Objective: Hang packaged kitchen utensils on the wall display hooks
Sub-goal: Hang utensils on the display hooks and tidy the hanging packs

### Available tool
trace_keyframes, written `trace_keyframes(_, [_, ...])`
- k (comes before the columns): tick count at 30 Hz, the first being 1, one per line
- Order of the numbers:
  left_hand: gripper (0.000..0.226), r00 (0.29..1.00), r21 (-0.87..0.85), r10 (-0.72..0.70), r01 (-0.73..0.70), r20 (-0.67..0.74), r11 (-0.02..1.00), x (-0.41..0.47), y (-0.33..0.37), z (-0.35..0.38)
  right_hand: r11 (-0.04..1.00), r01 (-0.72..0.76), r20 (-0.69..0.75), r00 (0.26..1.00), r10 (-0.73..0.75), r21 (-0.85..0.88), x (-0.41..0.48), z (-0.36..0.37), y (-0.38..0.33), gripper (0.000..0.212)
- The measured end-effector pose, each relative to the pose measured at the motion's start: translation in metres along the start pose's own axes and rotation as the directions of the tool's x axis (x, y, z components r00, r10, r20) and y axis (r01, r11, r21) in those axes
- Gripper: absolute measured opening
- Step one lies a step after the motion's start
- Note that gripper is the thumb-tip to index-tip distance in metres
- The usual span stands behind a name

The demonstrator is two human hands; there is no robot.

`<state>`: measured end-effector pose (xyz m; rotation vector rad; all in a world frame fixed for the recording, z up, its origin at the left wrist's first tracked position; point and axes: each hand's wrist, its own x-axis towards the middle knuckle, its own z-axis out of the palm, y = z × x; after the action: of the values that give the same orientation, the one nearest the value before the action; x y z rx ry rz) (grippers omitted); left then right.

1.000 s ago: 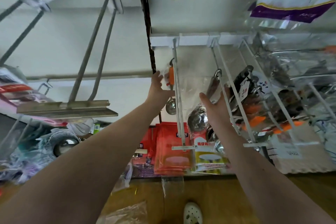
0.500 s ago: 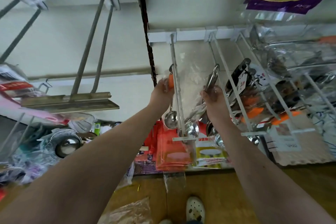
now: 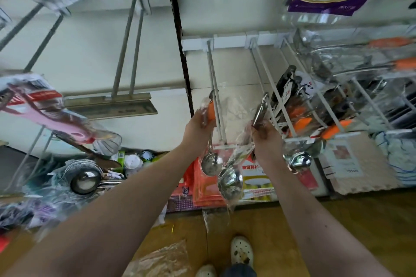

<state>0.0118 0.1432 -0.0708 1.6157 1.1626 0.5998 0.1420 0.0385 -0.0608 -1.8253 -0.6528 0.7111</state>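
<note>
Gripping ladles [image 3: 210,164], left hand [image 3: 198,122], right hand [image 3: 265,136] raised

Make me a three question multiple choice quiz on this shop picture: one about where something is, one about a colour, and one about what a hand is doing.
1. Where is the orange-handled ladle?
A) on the floor
B) in the left hand, by the white hook
C) lying on a shelf

2. What colour are the shoes?
A) white
B) black
C) red

3. What is the right hand doing?
A) hanging open
B) pressing flat on the wall
C) gripping the handle of the steel ladle

Answers: B, the left hand's fingers wrap the orange handle next to the hook; A, both shoes on the floor look white; C, its fingers curl round the metal handle.
</note>
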Motion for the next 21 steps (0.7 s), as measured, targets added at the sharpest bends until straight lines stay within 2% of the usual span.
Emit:
trace_keyframes(3, [0.041,0.999,-0.018,-0.004,0.005,0.048,1.0,-0.018,0.0,-0.001,0.999,-0.018,-0.018,1.0,0.017,-0.038,-0.01,-0.005,0.003,0.012])
trace_keyframes(5, [0.036,0.999,-0.051,-0.017,0.019,0.048,0.998,-0.028,-0.001,-0.001,0.998,-0.035,-0.018,0.999,0.034,-0.052,-0.02,-0.009,0.004,0.018])
trace_keyframes(8, [0.017,0.997,-0.103,-0.066,0.07,0.042,0.992,-0.04,-0.003,0.002,0.998,-0.031,-0.009,0.999,0.031,-0.056,-0.038,-0.018,0.005,0.007])
trace_keyframes(11, [0.019,0.994,-0.099,-0.075,0.083,0.076,0.992,-0.055,-0.004,0.002,0.998,-0.028,-0.017,0.999,0.027,-0.054,-0.054,-0.027,0.008,0.007])
trace_keyframes(15, [0.029,0.991,-0.049,-0.075,0.081,0.112,0.996,-0.074,-0.004,0.0,0.996,-0.045,-0.027,0.999,0.043,-0.079,-0.069,-0.034,0.009,0.009])
trace_keyframes(21, [0.023,0.993,0.048,-0.059,0.055,0.098,0.997,-0.108,0.004,-0.003,0.995,-0.029,0.004,1.0,0.029,-0.099,-0.087,-0.045,0.008,0.012])
